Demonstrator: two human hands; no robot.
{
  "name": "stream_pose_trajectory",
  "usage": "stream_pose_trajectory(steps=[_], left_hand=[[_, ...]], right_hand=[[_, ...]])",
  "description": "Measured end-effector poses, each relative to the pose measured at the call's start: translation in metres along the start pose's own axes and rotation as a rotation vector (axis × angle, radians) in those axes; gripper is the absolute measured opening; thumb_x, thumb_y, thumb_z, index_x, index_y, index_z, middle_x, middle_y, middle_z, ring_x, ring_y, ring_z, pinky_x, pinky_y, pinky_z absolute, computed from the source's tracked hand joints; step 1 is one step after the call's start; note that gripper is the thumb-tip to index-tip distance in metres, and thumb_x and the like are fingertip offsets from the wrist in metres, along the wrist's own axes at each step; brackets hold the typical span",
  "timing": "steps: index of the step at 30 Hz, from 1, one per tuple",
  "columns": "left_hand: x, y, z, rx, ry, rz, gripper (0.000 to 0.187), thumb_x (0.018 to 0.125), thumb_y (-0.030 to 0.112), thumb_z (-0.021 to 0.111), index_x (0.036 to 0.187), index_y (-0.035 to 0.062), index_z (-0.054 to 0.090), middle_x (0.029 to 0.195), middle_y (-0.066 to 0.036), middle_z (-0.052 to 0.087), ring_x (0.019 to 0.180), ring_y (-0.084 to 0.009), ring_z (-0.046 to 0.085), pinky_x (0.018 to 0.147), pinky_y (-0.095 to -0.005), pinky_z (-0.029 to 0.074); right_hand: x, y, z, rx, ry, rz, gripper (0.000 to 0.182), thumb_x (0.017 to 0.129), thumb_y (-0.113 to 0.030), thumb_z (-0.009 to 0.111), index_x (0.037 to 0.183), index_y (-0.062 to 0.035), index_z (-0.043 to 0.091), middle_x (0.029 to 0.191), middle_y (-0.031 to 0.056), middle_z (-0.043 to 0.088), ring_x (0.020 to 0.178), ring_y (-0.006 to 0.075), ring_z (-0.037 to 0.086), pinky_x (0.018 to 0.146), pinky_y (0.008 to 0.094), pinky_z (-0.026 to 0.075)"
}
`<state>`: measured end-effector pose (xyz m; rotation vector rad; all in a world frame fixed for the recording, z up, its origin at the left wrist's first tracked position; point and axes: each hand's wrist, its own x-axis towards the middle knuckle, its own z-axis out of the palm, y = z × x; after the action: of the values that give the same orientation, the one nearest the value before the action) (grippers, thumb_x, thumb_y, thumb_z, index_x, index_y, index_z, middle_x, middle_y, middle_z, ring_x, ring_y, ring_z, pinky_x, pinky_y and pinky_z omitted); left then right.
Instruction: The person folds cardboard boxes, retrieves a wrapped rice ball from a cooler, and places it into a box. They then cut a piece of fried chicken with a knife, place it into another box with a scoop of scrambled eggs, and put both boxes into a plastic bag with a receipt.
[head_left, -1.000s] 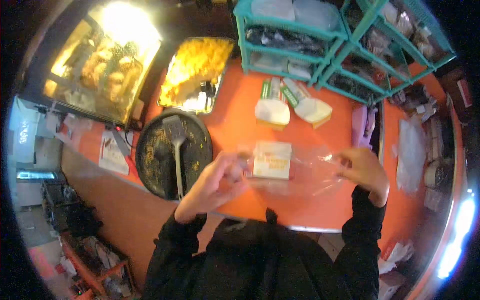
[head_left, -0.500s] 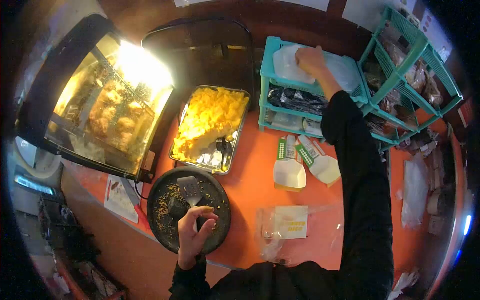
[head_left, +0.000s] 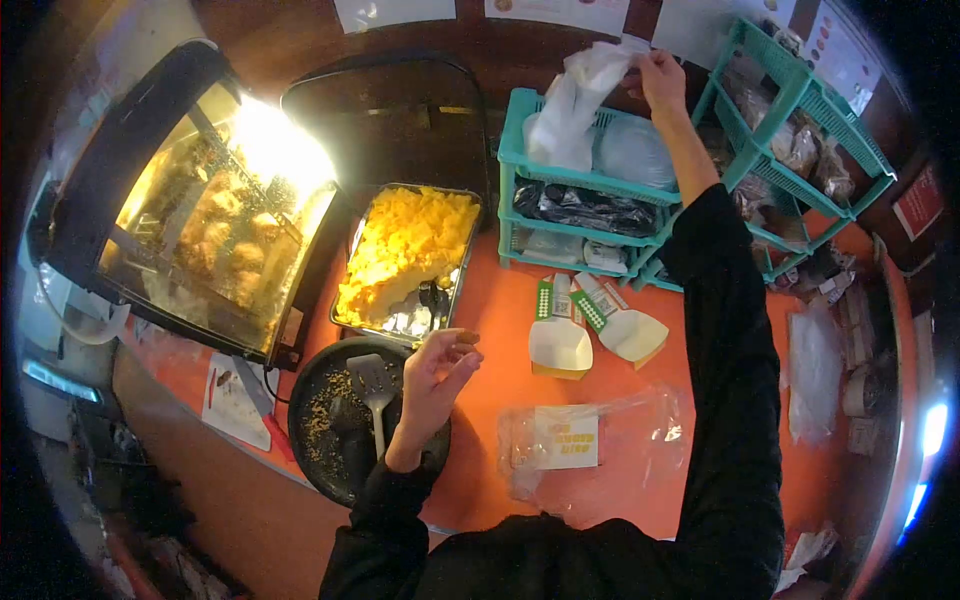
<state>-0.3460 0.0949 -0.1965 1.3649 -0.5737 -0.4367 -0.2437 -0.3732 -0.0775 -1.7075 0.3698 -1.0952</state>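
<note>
Up at the far right, the right hand (head_left: 662, 78) pinches the top corner of a thin white plastic bag (head_left: 575, 100) between closed fingertips, so the bag hangs just left of and below the fingers, above the top shelf of a teal rack (head_left: 520, 165). The bag's long axis runs at a slant, from the pinched corner at the upper right down to its loose bottom at the lower left, which droops to the rack's top tray. The left hand (head_left: 438, 372) hovers over the orange counter (head_left: 490, 340), its fingers curled loosely and partly apart, holding nothing that can be made out; it sits just right of a round black pan (head_left: 320, 430) with a metal spatula (head_left: 375, 385) lying in it. Near the person, right of that hand, a clear bag with a yellow-printed box (head_left: 566, 438) inside lies flat on the counter. Two paper trays (head_left: 590, 335) rest just beyond it, and a metal tray of yellow food (head_left: 405, 255) sits to the far left of them, beside a lit warming cabinet (head_left: 200, 220).
</note>
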Motion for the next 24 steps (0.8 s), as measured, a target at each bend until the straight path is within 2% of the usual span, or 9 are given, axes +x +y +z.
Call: stream_pose_trajectory(steps=[1,6,11,14,16,19,22,23,24], left_hand=[[-0.002,0.003,0.003,0.044,-0.018,0.014,0.022,0.079,0.001,0.058,0.100,-0.0008,0.052,0.084,-0.005,0.059,0.076,-0.0099,0.056,0.069,-0.0220,0.045],[-0.016,0.038,0.036,0.309,-0.102,0.269,0.029,0.074,0.003,0.062,0.101,0.0002,0.052,0.087,-0.007,0.055,0.081,-0.0151,0.055,0.073,-0.0260,0.045],[0.030,0.049,0.086,0.560,-0.060,0.400,0.065,0.072,0.012,0.067,0.125,0.0044,0.031,0.116,-0.012,0.043,0.102,-0.0227,0.048,0.083,-0.0333,0.041],[0.108,0.015,0.094,0.453,0.115,0.485,0.071,0.067,0.010,0.070,0.125,0.0034,0.030,0.117,-0.015,0.041,0.107,-0.0261,0.043,0.088,-0.0363,0.037],[0.131,0.020,0.090,0.508,0.275,0.585,0.070,0.063,0.006,0.068,0.123,0.0026,0.032,0.119,-0.018,0.039,0.108,-0.0327,0.040,0.093,-0.0386,0.033],[0.141,0.050,0.087,0.492,0.448,0.739,0.062,0.064,0.002,0.067,0.119,0.0013,0.039,0.111,-0.016,0.048,0.100,-0.0273,0.049,0.086,-0.0339,0.039],[0.139,0.068,0.085,0.197,0.172,0.464,0.046,0.065,0.001,0.065,0.108,-0.0016,0.048,0.094,-0.011,0.058,0.084,-0.0170,0.056,0.074,-0.0264,0.045],[0.145,0.064,0.094,0.025,0.261,0.659,0.030,0.068,0.000,0.062,0.096,-0.0026,0.054,0.081,-0.006,0.061,0.072,-0.0084,0.054,0.062,-0.0212,0.044],[0.147,0.061,0.093,-0.065,0.234,0.569,0.028,0.069,0.000,0.061,0.096,-0.0017,0.054,0.082,-0.006,0.061,0.073,-0.0081,0.055,0.063,-0.0216,0.044]], right_hand=[[-0.013,-0.023,-0.004,0.215,-0.083,0.076,0.013,0.085,-0.015,0.051,0.087,-0.0029,0.047,0.077,0.0087,0.058,0.058,0.0169,0.062,0.048,0.0244,0.052],[-0.057,-0.085,-0.021,0.393,-0.287,0.044,0.010,0.085,-0.009,0.049,0.088,-0.0004,0.044,0.079,0.0125,0.058,0.066,0.0218,0.064,0.059,0.0278,0.055],[-0.054,-0.042,-0.005,0.359,-0.325,0.123,0.011,0.084,-0.006,0.048,0.090,0.0034,0.045,0.087,0.0170,0.058,0.080,0.0275,0.063,0.073,0.0336,0.054],[-0.081,-0.064,0.011,0.329,-0.345,0.186,0.014,0.085,-0.009,0.048,0.093,0.0024,0.048,0.087,0.0149,0.059,0.078,0.0258,0.063,0.071,0.0326,0.053],[-0.102,-0.089,0.011,0.264,-0.561,0.207,0.016,0.086,-0.014,0.047,0.095,-0.0004,0.050,0.087,0.0112,0.059,0.076,0.0202,0.062,0.068,0.0308,0.052],[-0.136,-0.132,0.007,0.110,-0.882,0.147,0.020,0.088,-0.020,0.045,0.097,-0.0026,0.051,0.087,0.0066,0.058,0.074,0.0142,0.060,0.062,0.0266,0.050],[-0.156,-0.143,0.013,0.172,-0.791,0.092,0.026,0.088,-0.027,0.047,0.098,-0.0038,0.051,0.086,0.0046,0.057,0.076,0.0126,0.059,0.063,0.0256,0.049],[-0.169,-0.158,0.015,0.223,-0.740,0.062,0.028,0.083,-0.028,0.056,0.098,-0.0043,0.051,0.086,0.0031,0.056,0.078,0.0108,0.056,0.066,0.0251,0.047],[-0.179,-0.160,0.018,0.037,-0.695,-0.077,0.028,0.081,-0.026,0.059,0.098,-0.0042,0.051,0.087,0.0029,0.056,0.079,0.0100,0.055,0.066,0.0251,0.046]])
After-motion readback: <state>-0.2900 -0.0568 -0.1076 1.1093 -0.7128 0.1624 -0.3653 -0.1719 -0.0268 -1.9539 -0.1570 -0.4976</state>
